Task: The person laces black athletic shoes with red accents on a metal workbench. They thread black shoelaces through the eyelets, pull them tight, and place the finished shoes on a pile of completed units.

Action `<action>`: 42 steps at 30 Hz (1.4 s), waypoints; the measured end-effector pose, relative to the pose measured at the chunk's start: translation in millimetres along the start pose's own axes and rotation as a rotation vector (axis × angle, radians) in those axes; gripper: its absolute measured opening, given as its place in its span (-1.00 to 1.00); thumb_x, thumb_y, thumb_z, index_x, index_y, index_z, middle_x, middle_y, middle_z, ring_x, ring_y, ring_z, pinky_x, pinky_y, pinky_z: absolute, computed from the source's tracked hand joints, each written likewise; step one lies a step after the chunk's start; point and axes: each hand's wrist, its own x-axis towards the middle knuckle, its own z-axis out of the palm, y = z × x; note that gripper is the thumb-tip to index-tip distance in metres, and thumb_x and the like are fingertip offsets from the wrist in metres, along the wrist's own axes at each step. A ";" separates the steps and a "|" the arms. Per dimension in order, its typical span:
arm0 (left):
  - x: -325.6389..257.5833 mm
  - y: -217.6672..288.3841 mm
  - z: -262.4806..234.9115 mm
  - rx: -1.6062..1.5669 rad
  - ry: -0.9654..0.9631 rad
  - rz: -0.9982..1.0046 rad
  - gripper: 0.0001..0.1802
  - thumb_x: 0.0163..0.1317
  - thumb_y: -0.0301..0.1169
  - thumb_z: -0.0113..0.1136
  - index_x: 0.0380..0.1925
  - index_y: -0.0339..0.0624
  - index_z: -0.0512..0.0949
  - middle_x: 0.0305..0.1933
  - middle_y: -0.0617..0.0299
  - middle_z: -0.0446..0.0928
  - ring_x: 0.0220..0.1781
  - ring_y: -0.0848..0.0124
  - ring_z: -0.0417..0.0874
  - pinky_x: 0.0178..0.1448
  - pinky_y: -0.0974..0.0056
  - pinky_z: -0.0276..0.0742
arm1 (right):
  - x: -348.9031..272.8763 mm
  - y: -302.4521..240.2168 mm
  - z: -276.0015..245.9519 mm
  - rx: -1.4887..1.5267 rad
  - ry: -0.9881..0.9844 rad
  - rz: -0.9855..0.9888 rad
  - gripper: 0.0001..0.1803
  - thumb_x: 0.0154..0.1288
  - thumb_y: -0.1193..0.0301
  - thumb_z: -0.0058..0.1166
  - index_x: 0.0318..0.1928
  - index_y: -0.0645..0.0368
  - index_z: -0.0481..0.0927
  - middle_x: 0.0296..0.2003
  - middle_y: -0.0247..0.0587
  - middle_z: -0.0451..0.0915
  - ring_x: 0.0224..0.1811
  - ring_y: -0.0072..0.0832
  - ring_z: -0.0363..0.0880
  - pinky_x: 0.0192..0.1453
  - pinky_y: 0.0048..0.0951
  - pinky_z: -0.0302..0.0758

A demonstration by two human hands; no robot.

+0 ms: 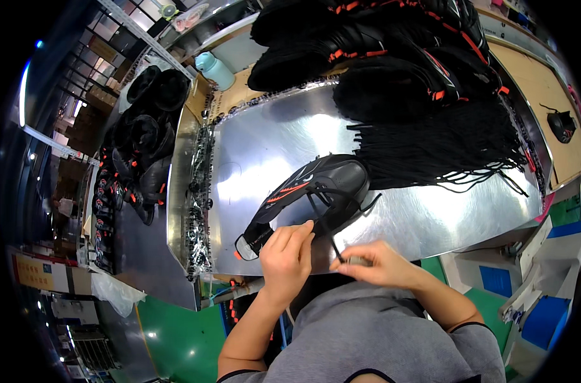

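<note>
Room: workshop, green floor (182, 332) showing at near left and near right.
Table: shiny metal top (258, 140), raised edge along its left side.
Far side: black shoes (392, 57) heaped at far right; blue bottle (217, 71) at far left.
Right of centre: thick bundle of black laces (431, 153), ends trailing right.
Left: side table (140, 249), more black shoes crowded on its far part.
Shoe: black with orange marks (322, 179), mid-table, toe far right, heel near left.
Lace: black (327, 233), running from the shoe to the right hand.
Left hand (287, 255): fingers curled nearly closed, tips beside lace and shoe; cannot tell whether they grip.
Right hand (383, 265): thumb and finger pinched together on the lace.
</note>
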 end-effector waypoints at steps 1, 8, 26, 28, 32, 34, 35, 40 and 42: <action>-0.9 -3.2 -1.7 -0.004 0.009 -0.013 -0.72 0.06 -0.71 0.37 -0.19 -0.31 0.65 -0.32 0.07 0.64 -0.34 0.14 0.65 -0.25 0.17 0.53 | -3.0 2.7 2.3 -0.015 -0.065 -0.010 -0.79 0.43 0.36 0.22 -0.05 0.19 0.73 -0.42 -0.36 0.62 -0.38 -0.68 0.48 -0.27 -0.50 0.42; 0.5 -8.6 1.1 -0.066 -0.092 -0.101 -0.74 0.07 -0.65 0.38 -0.19 -0.28 0.65 -0.31 0.07 0.63 -0.31 0.12 0.65 -0.22 0.18 0.54 | -10.9 26.3 11.9 -0.117 -0.029 -0.192 -0.77 0.35 0.40 0.29 -0.06 0.26 0.74 -0.22 -0.22 0.72 -0.14 -0.45 0.70 0.01 -0.48 0.56; 2.5 -24.0 9.7 -0.318 -0.366 -0.484 -0.69 0.12 -0.46 0.48 -0.13 -0.29 0.66 -0.19 0.12 0.68 -0.17 0.36 0.73 0.01 0.29 0.62 | 79.0 48.1 5.8 -0.001 0.493 -0.185 -0.82 0.21 0.45 0.42 -0.24 0.27 0.72 -0.45 -0.29 0.69 -0.48 -0.69 0.49 -0.36 -0.54 0.44; 3.8 -23.6 9.0 -0.279 -0.371 -0.445 -0.71 0.12 -0.47 0.48 -0.16 -0.29 0.66 -0.23 0.14 0.69 -0.19 0.37 0.73 -0.02 0.29 0.63 | 78.7 50.3 7.1 -0.064 0.525 -0.262 -0.85 0.20 0.49 0.40 -0.25 0.27 0.71 -0.42 -0.23 0.71 -0.47 -0.62 0.56 -0.35 -0.53 0.49; 4.6 -22.8 16.1 -0.222 -0.326 -0.508 -0.77 0.09 -0.45 0.50 -0.28 -0.27 0.66 -0.34 0.17 0.68 -0.27 0.34 0.72 -0.09 0.30 0.61 | 82.5 58.1 13.4 -0.273 0.607 -0.571 -0.85 0.12 0.60 0.35 -0.26 0.27 0.70 -0.36 -0.18 0.73 -0.41 -0.44 0.70 -0.33 -0.48 0.58; 2.4 -20.4 20.3 -0.168 -0.291 -0.498 -0.79 0.08 -0.43 0.50 -0.35 -0.26 0.65 -0.39 0.17 0.66 -0.31 0.32 0.71 -0.15 0.29 0.59 | 85.4 66.8 10.5 -0.331 0.591 -0.695 -0.82 0.03 0.66 0.32 -0.28 0.29 0.69 -0.32 -0.17 0.74 -0.36 -0.34 0.76 -0.34 -0.45 0.61; 2.0 -17.8 21.7 -0.130 -0.267 -0.496 -0.79 0.08 -0.43 0.50 -0.37 -0.26 0.64 -0.40 0.17 0.65 -0.33 0.30 0.70 -0.17 0.27 0.57 | 86.5 69.2 10.0 -0.331 0.584 -0.692 -0.82 0.04 0.65 0.32 -0.28 0.29 0.69 -0.33 -0.17 0.74 -0.37 -0.35 0.75 -0.34 -0.46 0.61; 0.8 -16.7 25.3 -0.031 -0.222 -0.462 -0.79 0.07 -0.42 0.48 -0.39 -0.26 0.62 -0.39 0.13 0.63 -0.35 0.27 0.68 -0.20 0.23 0.56 | 77.1 53.1 12.8 -0.271 0.557 -0.501 -0.76 0.22 0.53 0.36 -0.11 0.28 0.66 -0.24 -0.17 0.73 -0.32 -0.42 0.70 -0.24 -0.50 0.57; -0.6 -15.6 23.8 -0.042 -0.241 -0.473 -0.78 0.07 -0.42 0.48 -0.35 -0.26 0.64 -0.35 0.13 0.66 -0.32 0.27 0.71 -0.17 0.25 0.59 | 67.3 46.6 15.6 -0.192 0.570 -0.392 -0.69 0.31 0.49 0.30 0.03 0.28 0.57 -0.22 -0.14 0.72 -0.25 -0.41 0.70 -0.15 -0.46 0.57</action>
